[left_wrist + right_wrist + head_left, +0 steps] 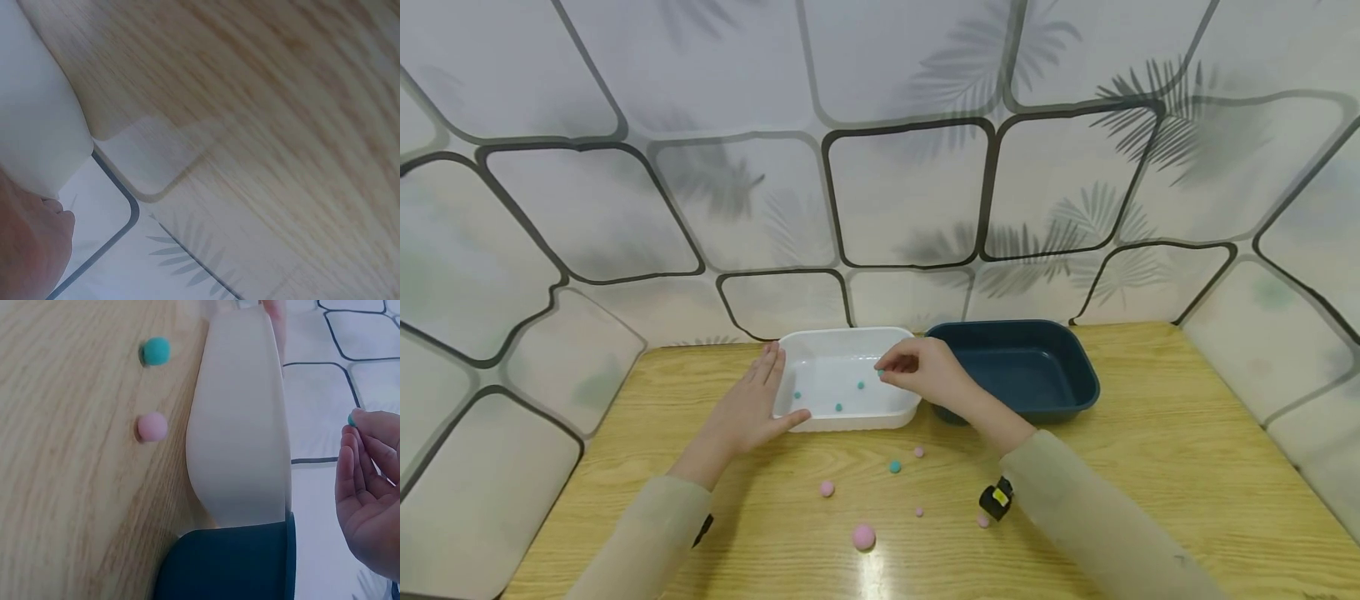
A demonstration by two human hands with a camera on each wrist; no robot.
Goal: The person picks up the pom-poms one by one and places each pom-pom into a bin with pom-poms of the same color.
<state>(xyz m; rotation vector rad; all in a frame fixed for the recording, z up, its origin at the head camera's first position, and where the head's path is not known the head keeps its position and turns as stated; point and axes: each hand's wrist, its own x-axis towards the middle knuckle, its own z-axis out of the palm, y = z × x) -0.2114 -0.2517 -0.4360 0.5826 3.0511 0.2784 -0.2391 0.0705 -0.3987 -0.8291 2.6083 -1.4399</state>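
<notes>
My right hand (928, 369) pinches a small teal ball (352, 420) between thumb and fingertips, over the right part of a white rectangular tray (850, 422). Inside that tray lie a few teal balls, among them one teal ball (838, 407) near the front wall. With fingers spread and straight, my left hand (752, 408) rests against the tray's left end, thumb along the front rim. In the left wrist view only part of the left hand (31, 244) shows, beside the white tray wall (37, 94).
A dark blue tray (1086, 400) stands right of the white one. On the wooden table in front lie a teal ball (895, 467), a large pink ball (863, 537), a medium pink ball (827, 488) and several smaller pink ones. A patterned backdrop (902, 200) rises behind.
</notes>
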